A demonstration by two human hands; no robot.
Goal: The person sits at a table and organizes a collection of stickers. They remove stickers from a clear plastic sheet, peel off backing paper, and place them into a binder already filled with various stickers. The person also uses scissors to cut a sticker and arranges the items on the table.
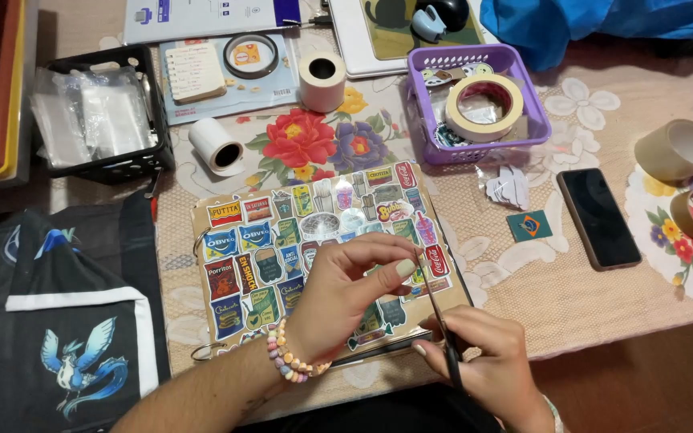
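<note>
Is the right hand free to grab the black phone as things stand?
Probably not right away: the right hand is holding scissors. The phone lies uncovered on the table beyond it, with nothing in between.

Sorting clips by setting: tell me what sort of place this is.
Probably a home craft table: a flowered tablecloth, a purple basket of tape rolls, and a sticker-covered binder under the left hand and right hand holding scissors.

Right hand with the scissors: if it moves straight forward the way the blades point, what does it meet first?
Probably the left hand: the scissors in the right hand point up at its fingertips, just over the sticker sheet. Depth is unclear.
</note>
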